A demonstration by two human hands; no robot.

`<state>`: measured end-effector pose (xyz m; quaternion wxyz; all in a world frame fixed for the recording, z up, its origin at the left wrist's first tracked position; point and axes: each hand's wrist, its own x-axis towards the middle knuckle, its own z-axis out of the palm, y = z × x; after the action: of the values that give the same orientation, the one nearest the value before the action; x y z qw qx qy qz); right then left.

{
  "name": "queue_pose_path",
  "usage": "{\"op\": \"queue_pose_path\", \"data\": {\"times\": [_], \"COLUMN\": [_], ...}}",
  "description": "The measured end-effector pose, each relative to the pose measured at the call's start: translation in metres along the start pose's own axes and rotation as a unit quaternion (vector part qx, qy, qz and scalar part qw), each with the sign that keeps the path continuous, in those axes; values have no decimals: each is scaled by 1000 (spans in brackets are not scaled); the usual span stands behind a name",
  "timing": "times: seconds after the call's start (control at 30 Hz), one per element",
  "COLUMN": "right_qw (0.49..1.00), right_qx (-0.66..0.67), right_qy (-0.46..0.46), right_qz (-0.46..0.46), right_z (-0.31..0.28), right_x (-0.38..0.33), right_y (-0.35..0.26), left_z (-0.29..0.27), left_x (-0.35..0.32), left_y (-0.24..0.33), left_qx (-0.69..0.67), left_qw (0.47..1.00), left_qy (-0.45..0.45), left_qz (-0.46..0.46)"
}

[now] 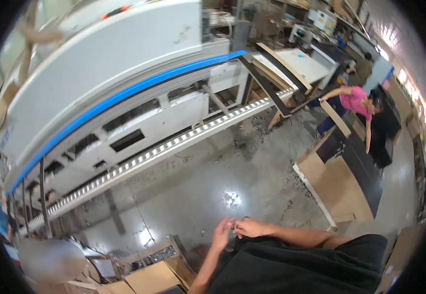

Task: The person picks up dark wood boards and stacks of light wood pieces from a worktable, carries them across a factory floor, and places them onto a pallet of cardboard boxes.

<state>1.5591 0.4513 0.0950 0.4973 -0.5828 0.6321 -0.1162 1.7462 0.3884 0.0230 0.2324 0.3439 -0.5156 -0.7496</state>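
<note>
In front of my body, above the concrete floor, my left hand (220, 234) and my right hand (250, 228) meet at the fingertips. The right hand's fingers are curled closed, and a small dark spot shows by them. What they hold, if anything, is too small to name. Slightly raised, the left hand has its fingers bent toward the right one; how far they close is hard to see. Below the hands is the dark cloth of my clothing (291, 264).
A long white machine (119, 63) with a blue strip (124, 88) and roller rail (173, 139) runs along the left. At right, a person in a pink top (356, 102) holds a board (335, 118) beside stacked panels (321, 179). Cardboard (151, 280) lies lower left; scraps litter the floor (193, 181).
</note>
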Motion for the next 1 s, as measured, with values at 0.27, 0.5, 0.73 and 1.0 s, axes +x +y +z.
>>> {"op": "queue_pose_path", "data": {"times": [0.27,0.5,0.73,1.0], "right_qw": [984,955,918,873], "right_qx": [118,185,68,202], "right_qy": [132,230,390,352], "right_qz": [-19,-15,-34,269], "right_z": [-104,-194,-266,-336], "right_x": [-56,-61,-45,-115], "right_y": [92,153,263,429], "left_z": [91,231,214,258], "left_x": [111,200,345,562], "left_y": [35,89,67,53], "left_qx": [144,206,396,387], "left_qw": [989,978,915,915], "left_qy": [-2,-38,30,12], "left_qz": [33,10,74,-114]}}
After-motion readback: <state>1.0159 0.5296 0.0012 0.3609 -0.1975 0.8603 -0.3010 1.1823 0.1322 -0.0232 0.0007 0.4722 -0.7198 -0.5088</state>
